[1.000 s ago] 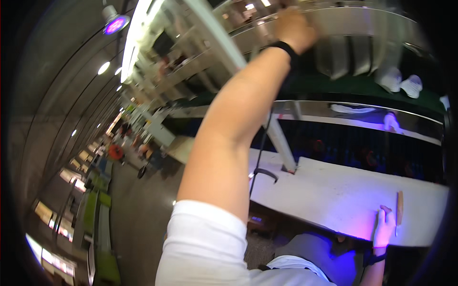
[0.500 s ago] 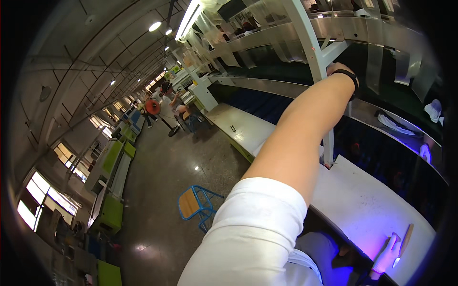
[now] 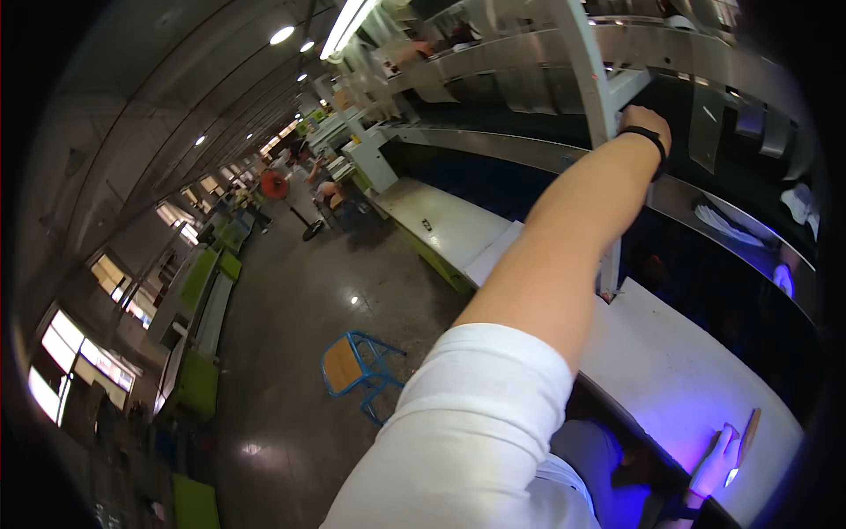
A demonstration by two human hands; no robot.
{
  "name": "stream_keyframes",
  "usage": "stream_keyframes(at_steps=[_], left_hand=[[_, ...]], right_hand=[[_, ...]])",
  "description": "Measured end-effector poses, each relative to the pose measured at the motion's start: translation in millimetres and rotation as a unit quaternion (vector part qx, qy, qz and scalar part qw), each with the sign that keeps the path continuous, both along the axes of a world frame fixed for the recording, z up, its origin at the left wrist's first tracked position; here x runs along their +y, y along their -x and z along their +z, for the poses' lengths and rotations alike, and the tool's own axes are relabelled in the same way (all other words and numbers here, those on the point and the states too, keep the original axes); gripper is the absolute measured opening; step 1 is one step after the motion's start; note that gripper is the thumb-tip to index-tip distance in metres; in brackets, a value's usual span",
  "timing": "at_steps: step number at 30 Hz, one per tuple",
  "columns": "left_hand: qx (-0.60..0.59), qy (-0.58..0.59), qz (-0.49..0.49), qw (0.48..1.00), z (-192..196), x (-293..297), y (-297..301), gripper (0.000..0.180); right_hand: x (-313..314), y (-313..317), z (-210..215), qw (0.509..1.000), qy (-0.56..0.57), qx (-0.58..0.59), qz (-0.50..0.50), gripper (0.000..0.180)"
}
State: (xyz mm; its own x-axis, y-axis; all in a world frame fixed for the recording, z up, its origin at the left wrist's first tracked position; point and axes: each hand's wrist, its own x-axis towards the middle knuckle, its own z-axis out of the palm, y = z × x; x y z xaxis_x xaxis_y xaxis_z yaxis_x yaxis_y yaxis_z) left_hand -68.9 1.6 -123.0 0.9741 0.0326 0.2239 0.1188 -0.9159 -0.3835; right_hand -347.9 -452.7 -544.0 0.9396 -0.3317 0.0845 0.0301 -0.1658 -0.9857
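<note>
My left arm stretches out across the picture in a white sleeve. A dark band circles its wrist, and my left hand (image 3: 646, 121) is beside the white metal post (image 3: 589, 70), close under its side brace (image 3: 629, 86). The fingers look curled; what they hold, if anything, is hidden. Low on the right, in violet light, my right hand (image 3: 716, 463) rests at the pale worktop (image 3: 656, 366). Its fingers appear closed around a slim wooden-handled tool (image 3: 750, 434), which has a bright spot by its lower end.
A dark conveyor belt (image 3: 687, 264) runs past the worktop, with another person's lit hand (image 3: 783, 279) and a shoe (image 3: 727, 225) beyond it. Clear plastic strips (image 3: 705, 123) hang above. A blue-framed stool (image 3: 344, 363) and a red fan (image 3: 274, 183) stand on the floor.
My left hand has shifted slightly right and up, away from the post, and more of its back shows. The view has tilted a little. My right hand stays by the tool.
</note>
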Motion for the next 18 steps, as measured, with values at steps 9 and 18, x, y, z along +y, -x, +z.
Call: stream_keyframes(at_steps=[9,18], left_hand=[[-0.149,0.171,-0.565,0.793,-105,-130,172,0.021],[-0.032,0.516,-0.405,0.754,-286,-152,138,0.036]], right_hand=[[19,20,72,0.995,0.040,-0.076,-0.052,0.039],[56,18,129,0.900,0.422,-0.067,0.080,0.052]])
